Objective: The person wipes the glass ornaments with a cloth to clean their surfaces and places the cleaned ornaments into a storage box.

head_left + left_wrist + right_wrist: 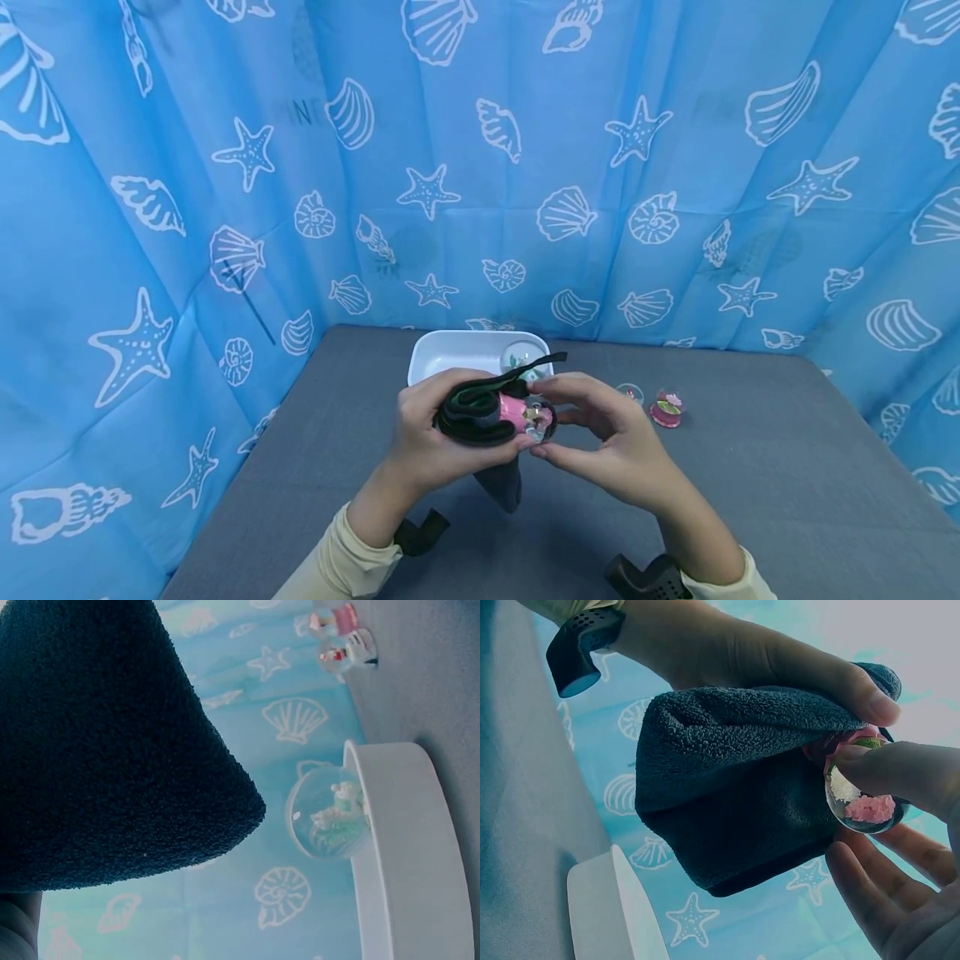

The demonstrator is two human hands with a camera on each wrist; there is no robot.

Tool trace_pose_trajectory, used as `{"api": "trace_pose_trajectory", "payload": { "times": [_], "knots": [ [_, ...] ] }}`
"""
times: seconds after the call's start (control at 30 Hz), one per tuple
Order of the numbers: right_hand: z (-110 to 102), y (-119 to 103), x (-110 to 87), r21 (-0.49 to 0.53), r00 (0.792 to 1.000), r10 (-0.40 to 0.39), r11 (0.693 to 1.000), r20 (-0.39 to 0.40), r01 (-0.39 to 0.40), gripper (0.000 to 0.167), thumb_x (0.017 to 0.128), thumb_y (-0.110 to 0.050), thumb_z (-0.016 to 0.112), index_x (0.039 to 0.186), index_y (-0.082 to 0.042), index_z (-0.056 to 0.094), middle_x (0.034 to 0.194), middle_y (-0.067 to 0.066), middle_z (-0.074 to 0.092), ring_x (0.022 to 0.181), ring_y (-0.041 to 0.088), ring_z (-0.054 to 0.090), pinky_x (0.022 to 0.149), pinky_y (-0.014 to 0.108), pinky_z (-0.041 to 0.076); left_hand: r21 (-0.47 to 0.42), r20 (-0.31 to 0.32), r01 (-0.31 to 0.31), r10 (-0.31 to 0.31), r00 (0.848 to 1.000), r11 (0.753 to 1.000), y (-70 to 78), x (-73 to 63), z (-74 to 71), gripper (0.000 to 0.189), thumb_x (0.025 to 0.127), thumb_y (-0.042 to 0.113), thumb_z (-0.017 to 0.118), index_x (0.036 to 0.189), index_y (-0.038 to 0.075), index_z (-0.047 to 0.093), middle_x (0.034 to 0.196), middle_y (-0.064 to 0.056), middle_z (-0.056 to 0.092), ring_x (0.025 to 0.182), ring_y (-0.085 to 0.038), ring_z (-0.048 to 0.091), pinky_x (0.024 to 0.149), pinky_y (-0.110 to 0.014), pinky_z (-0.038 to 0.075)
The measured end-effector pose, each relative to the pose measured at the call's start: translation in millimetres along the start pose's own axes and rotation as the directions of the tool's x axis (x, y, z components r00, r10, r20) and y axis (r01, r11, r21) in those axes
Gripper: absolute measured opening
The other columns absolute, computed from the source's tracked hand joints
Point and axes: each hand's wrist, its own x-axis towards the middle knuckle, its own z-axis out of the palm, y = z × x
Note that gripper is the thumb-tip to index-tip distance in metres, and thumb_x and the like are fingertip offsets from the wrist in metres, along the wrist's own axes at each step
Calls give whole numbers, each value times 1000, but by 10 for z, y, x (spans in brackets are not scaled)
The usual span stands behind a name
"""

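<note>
My left hand [423,437] grips a dark, folded towel [472,412] that wraps the lower part of a small snow globe [538,418] with a pink base. The globe's clear dome sticks out of the cloth to the right and has a pink shape inside. With thumb and fingers on opposite sides, my right hand [626,446] pinches this globe; its thumb lies across the dome's edge in the right wrist view. A loose towel corner hangs below the hands. In the left wrist view the towel [112,750] hides the held globe.
Behind the hands stands a white tray [442,343] with a larger snow globe [517,357] at its right end. Further right on the grey table are a pink-based snow globe [666,408] and another small globe [632,391], partly hidden. A blue shell-patterned curtain [465,208] surrounds the table.
</note>
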Motion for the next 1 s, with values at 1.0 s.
{"api": "trace_pose_trajectory", "payload": {
  "times": [1.0],
  "knots": [
    [-36, 43, -14, -31, 1000, 18, 999, 3, -18, 37, 94, 8, 72, 129, -6, 73, 123, 8, 77, 93, 13, 75, 79, 28, 65, -21, 67, 7, -5, 998, 1000, 27, 18, -16, 61, 79, 34, 96, 122, 1, 69, 107, -13, 79, 98, -22, 78, 91, -31, 65]
  ]
}}
